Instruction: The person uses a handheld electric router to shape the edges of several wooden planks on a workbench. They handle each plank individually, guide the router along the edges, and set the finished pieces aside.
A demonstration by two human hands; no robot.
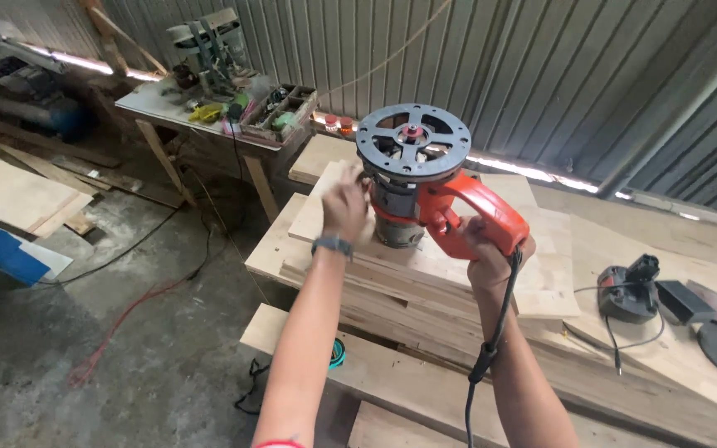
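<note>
Orange-and-grey electric router (425, 187), upside down with black round base plate up, stands on stacked plywood boards (533, 274). My right hand (485, 253) grips its handle; left hand (344, 207), blurred, fingers closed at the motor body. Nothing cut yet, I'd judge.

packages: none visible | labels: none legible | signs: none | screens: none

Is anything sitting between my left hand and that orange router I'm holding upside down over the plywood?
Nothing visible does. The left hand is already against the body of the orange router, just under its black round base, while the right hand grips the handle. Only stacked plywood boards lie beneath.
</note>
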